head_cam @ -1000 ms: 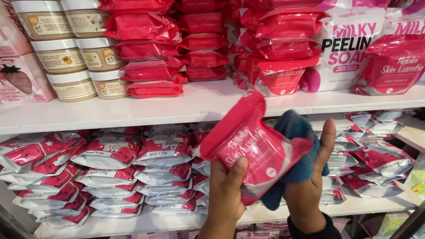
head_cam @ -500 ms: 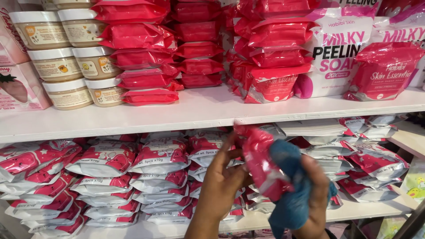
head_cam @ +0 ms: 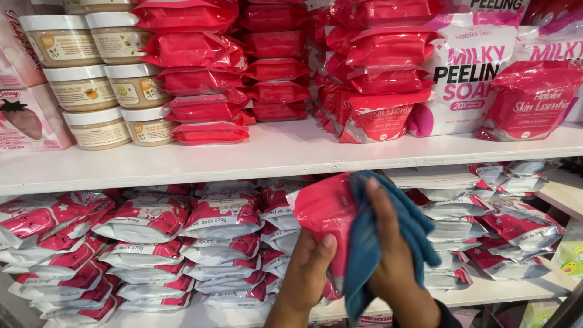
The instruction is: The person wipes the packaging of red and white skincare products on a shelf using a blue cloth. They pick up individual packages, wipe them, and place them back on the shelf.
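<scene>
My left hand [head_cam: 306,273] grips a red plastic pouch [head_cam: 328,212] from below, thumb on its front, holding it upright in front of the lower shelf. My right hand [head_cam: 395,261] presses a blue cloth [head_cam: 370,243] against the pouch's right side; the cloth drapes over my fingers and hides part of the pouch. Both hands are low and centre in the head view, close together.
A white upper shelf [head_cam: 273,155] carries stacks of red pouches [head_cam: 200,79], cream-lidded jars [head_cam: 91,85] at the left and white-and-pink soap bags [head_cam: 467,79] at the right. The lower shelf [head_cam: 200,313] holds piles of red-and-white packets [head_cam: 146,243].
The pouch was held facing me a second ago. It has turned edge-on and dropped lower, and my right hand has brought the blue cloth over its side.
</scene>
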